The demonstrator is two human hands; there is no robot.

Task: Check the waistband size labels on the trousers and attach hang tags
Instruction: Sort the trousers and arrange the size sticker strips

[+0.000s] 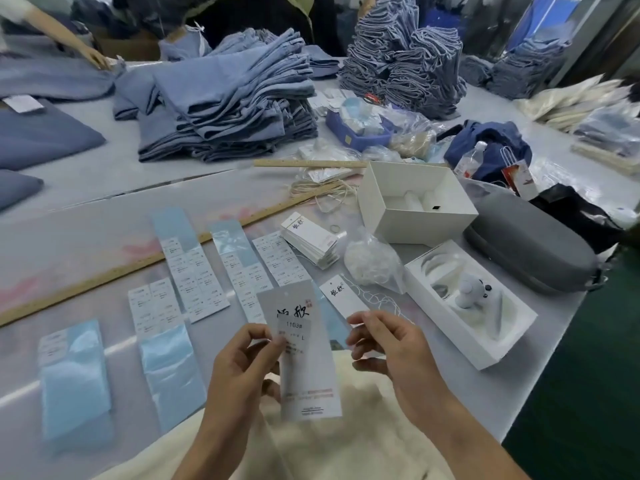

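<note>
Upright, hang tag [304, 355] between left fingers [266, 337]

Both my forearms come up from the bottom edge, bare, angled in toward each other. My left hand [242, 362] sits around 7 o'clock from centre, back of the hand toward me, fingers curled, thumb and index fingertip pinched together up at the top. My right hand [384, 344] is over at about 5 o'clock, a touch higher, fingers bent and loosely bunched, pointing toward 9 o'clock at the left one. Thumb sits under the fingers. The two hands are close but not touching. Wrists pretty much straight.
</note>
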